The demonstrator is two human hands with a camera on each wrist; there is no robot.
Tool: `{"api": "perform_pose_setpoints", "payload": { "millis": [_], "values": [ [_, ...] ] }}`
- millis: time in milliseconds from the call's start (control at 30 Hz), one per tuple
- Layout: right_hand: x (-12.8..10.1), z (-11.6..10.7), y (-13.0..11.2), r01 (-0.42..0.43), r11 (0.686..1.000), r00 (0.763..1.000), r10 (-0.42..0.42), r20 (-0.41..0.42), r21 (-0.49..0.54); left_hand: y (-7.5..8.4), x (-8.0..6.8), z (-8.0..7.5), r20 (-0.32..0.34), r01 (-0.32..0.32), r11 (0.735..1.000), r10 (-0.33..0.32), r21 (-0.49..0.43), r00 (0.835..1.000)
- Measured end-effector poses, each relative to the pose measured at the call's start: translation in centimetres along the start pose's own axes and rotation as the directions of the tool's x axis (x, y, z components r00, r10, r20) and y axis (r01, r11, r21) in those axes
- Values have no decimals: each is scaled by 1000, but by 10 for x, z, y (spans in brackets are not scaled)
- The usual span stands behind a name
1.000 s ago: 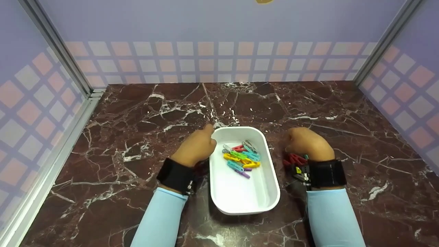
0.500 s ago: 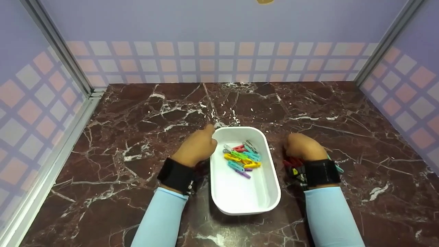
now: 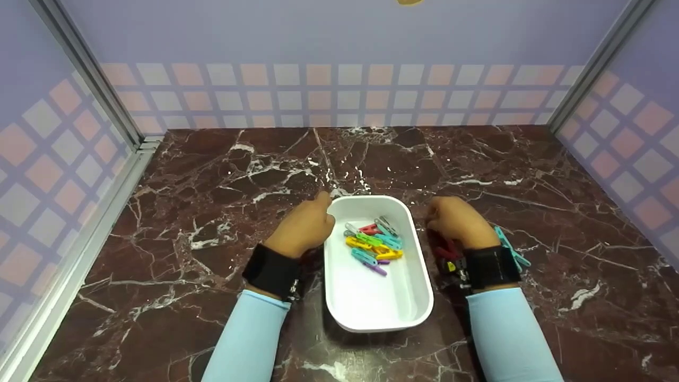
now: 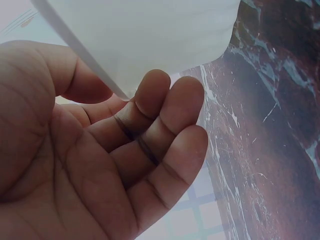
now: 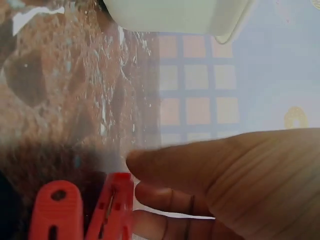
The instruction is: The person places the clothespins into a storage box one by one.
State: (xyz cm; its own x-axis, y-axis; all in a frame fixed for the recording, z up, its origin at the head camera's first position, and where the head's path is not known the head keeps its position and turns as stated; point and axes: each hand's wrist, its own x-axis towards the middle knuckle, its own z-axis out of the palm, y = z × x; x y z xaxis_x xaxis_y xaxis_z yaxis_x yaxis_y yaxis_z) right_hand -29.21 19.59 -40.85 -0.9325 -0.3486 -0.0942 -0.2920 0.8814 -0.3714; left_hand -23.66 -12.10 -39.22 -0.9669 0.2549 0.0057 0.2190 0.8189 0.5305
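A white plastic tray (image 3: 337,297) holds a small heap of coloured clothespins (image 3: 374,244). My left hand (image 3: 303,228) grips its left rim; in the left wrist view the thumb and curled fingers (image 4: 152,92) pinch the tray wall (image 4: 145,35). To the right of the tray, my right hand (image 3: 461,222) is bent downward over the table. The right wrist view shows its thumb and fingertips right at the end of a red clothespin (image 5: 112,210), with another red piece (image 5: 56,212) beside it. Whether they pinch the clothespin cannot be made out.
Teal clothespins (image 3: 512,248) lie on the table just right of my right wrist. The brown marbled tabletop (image 3: 212,212) ends at a tiled back wall (image 3: 339,95), with side panels (image 3: 636,127) left and right.
My right hand shifts left toward the tray, dipping nearer me midway and coming back. The teal clothespins by its wrist come into fuller view. Left hand and tray stay put.
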Motion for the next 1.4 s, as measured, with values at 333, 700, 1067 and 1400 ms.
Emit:
{"api": "perform_pose_setpoints", "payload": {
  "millis": [333, 700, 1067, 1400],
  "values": [
    [-13, -12, 1, -102, 994, 977, 94, 192, 33, 0, 1, 0, -1, 10, 1000, -10, 9, 1000],
    [-6, -6, 3, -34, 999, 991, 33, 127, 11, 1, 0, 1, -15, 1, 1000, -1, 18, 1000],
    [-7, -12, 2, -28, 1000, 992, 30, 127, -13, 0, 0, 1, 6, 40, 999, -39, -10, 999],
    [-7, -11, 2, -24, 1000, 989, 26, 143, -14, 1, 1, 0, 9, 41, 999, -40, -5, 999]
  ]
}}
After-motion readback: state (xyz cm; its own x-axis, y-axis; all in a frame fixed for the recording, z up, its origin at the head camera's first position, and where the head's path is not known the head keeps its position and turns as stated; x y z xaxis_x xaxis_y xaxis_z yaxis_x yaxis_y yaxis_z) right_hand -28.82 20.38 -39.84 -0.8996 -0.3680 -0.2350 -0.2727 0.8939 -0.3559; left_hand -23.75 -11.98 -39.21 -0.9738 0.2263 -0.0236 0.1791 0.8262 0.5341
